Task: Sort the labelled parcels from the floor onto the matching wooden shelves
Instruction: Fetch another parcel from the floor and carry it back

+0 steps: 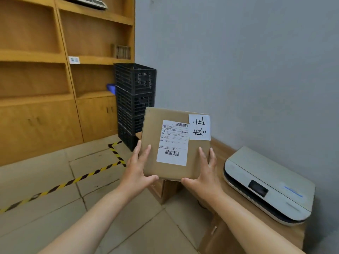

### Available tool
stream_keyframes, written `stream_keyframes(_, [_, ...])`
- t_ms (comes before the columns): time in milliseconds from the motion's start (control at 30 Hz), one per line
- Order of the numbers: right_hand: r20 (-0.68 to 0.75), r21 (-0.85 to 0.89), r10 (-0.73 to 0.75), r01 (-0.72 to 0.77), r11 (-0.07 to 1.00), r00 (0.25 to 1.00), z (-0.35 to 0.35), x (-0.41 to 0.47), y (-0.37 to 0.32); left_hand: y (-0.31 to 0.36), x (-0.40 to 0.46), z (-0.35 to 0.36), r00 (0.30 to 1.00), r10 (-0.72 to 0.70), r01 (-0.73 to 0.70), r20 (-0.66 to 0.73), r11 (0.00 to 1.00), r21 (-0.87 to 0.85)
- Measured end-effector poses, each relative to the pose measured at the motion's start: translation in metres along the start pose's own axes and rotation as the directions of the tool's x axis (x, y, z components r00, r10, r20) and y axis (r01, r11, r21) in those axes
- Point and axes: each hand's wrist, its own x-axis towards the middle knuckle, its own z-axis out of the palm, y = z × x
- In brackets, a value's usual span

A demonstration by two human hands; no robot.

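Observation:
I hold a brown cardboard parcel (152, 136) up in front of me with both hands. A white shipping label with barcodes is stuck on its face, and a white slip with handwritten characters sits at its top right corner. My left hand (137, 171) grips the parcel's lower left edge, thumb underneath. Along the lower right edge my right hand (205, 173) does the same. The wooden shelves (91, 59) stand at the left, with a small white tag on one shelf edge.
A stack of black plastic crates (135, 99) stands beside the shelving against the grey wall. A low wooden cabinet (256, 233) on the right carries a white printer (266, 186). Yellow-black hazard tape (73, 180) crosses the tiled floor.

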Motion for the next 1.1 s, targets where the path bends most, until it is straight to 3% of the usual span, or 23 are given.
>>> stream_keyframes(500, [0.198, 0.139, -0.242, 0.217, 0.966, 0.95, 0.12, 0.133, -0.056, -0.093, 0.055, -0.07, 0.951, -0.175, 0.212, -0.254, 0.969, 0.126])
stream_keyframes(1100, [0.3, 0.25, -0.508, 0.448, 0.859, 0.807, 0.228, 0.394, -0.082, -0.173, 0.253, -0.088, 0.82, -0.312, 0.402, -0.48, 0.911, 0.095])
